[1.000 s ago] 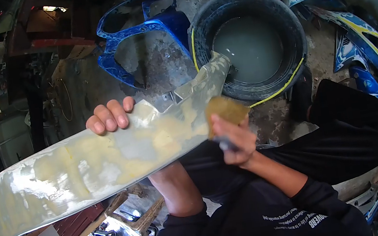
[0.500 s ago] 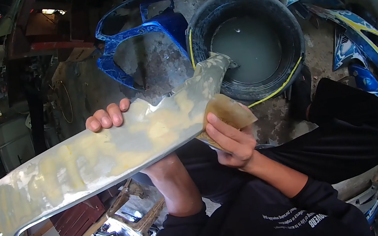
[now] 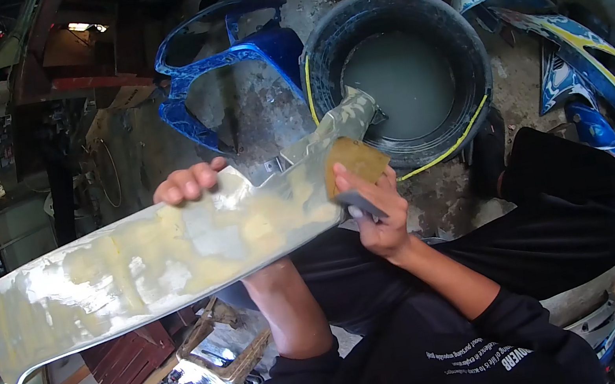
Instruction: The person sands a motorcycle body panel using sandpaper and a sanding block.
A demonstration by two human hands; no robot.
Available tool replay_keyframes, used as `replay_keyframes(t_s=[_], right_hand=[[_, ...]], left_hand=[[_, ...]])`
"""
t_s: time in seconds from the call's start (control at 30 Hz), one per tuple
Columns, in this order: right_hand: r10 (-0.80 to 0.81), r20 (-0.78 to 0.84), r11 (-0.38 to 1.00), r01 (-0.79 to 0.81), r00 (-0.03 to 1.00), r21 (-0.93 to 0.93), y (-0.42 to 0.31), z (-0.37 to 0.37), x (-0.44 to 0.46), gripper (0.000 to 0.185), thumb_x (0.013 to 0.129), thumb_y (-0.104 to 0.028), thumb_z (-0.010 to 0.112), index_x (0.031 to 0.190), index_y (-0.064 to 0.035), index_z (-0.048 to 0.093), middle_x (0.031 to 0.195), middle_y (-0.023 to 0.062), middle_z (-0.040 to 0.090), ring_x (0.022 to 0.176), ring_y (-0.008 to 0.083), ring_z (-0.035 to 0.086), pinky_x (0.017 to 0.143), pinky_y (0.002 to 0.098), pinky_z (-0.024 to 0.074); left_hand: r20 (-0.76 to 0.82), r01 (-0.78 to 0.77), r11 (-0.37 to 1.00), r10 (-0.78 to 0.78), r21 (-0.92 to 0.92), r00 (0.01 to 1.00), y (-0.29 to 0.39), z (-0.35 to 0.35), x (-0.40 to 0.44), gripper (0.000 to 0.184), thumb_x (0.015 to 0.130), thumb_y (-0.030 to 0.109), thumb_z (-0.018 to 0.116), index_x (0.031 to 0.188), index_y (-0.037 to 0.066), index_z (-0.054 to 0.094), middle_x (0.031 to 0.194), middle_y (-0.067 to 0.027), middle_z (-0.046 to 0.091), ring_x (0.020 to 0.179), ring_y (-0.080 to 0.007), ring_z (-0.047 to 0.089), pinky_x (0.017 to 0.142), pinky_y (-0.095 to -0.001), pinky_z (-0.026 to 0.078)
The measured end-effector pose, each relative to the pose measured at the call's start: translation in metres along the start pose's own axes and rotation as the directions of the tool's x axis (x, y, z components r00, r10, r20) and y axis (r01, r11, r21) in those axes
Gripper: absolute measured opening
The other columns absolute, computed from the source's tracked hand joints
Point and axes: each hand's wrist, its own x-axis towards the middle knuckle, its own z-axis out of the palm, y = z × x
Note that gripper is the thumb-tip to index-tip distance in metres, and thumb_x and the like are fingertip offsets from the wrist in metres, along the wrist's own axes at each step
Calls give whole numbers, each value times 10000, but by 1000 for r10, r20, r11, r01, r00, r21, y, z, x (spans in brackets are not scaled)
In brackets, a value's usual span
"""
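Right fingers pinch a tan sheet over the right part of the pale panel; left fingers clasp its far edge. Patchy yellow and grey suggests the surface is unfinished.

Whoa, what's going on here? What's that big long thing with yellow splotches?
A person is working on a long panel patched in pale yellow and grey. The left hand has its fingers curled over the panel's far edge. The right hand holds a bent tan sheet, maybe sandpaper, at the panel near its narrow end. That end reaches over the near side of a black bucket with cloudy water inside.
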Motion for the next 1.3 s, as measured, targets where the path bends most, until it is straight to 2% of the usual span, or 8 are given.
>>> replay_keyframes(t_s=[0.27, 0.33, 0.43, 0.6, 0.9, 1.03, 1.13, 1.3], right_hand=[[-45, 41, 998, 47, 998, -46, 4, -3, 9, 339, 865, -65, 619, 1191, -27, 702, 1258, 123, 678, 1168, 304, 626, 1098, 440, 296], [-11, 43, 1000, 11, 999, -10, 2, -3, 11, 332, 863, -65, 627, 1184, -32, 706, 1264, 113, 675, 1194, 306, 608, 1120, 449, 277], [-13, 10, 999, 14, 1000, -48, 2, -5, 17, 360, 805, -63, 711, 1164, -92, 721, 1263, 53, 682, 1141, 249, 634, 1105, 412, 287], [13, 14, 998, -13, 1000, -58, 15, -9, 14, 376, 836, -70, 683, 1211, -95, 698, 1260, 66, 682, 1157, 256, 621, 1110, 429, 293], [102, -53, 992, -105, 993, -64, 13, -25, 24, 435, 869, -79, 651, 1304, -80, 642, 1262, 90, 675, 1138, 281, 616, 1130, 449, 266], [-78, 103, 994, 85, 992, -68, -21, -20, 16, 541, 745, -84, 736, 1277, -153, 669, 1340, 35, 639, 1113, 240, 632, 1159, 483, 208], [-159, 115, 979, 171, 981, -110, -18, -19, 13, 471, 747, -63, 656, 1217, -48, 686, 1272, 101, 673, 1177, 291, 610, 1161, 523, 200], [153, 2, 962, -148, 988, -231, 9, -15, 16, 506, 801, -86, 710, 1301, -141, 652, 1348, 16, 634, 1209, 244, 579, 1167, 507, 151]], left_hand=[[-144, -84, 983, 108, 165, 984, -47, 10, -23, 370, 988, 298, 540, 1199, -2, 490, 945, -172, 562, 887, -294, 586, 920, -449, 480], [-13, 90, 995, -91, -35, 996, -59, 5, -27, 335, 994, 287, 519, 1143, -13, 522, 817, -146, 572, 733, -268, 578, 781, -400, 474], [185, 128, 986, -147, 110, 972, -60, -3, -20, 180, 991, 227, 522, 1009, 48, 536, 730, -61, 547, 671, -202, 558, 793, -376, 427], [104, 99, 994, -103, 38, 989, -56, 10, -26, 269, 1010, 205, 454, 749, 157, 407, 632, 17, 350, 587, -137, 399, 836, -346, 397], [-5, 135, 984, -137, -118, 991, 8, 21, 3, 230, 978, 153, 465, 750, 145, 444, 681, -1, 392, 668, -148, 445, 902, -364, 401], [-18, 151, 974, -156, -171, 988, -5, 10, -5, 203, 951, 169, 513, 757, 141, 463, 694, -1, 405, 681, -157, 455, 913, -366, 401], [-32, 112, 968, -123, -226, 992, -14, 2, -19, 209, 971, 188, 512, 773, 132, 475, 704, -6, 422, 694, -162, 472, 917, -385, 410], [-99, 31, 988, -46, -150, 994, -5, -4, -25, 187, 950, 163, 533, 768, 136, 497, 694, -4, 450, 709, -165, 503, 916, -379, 415]])
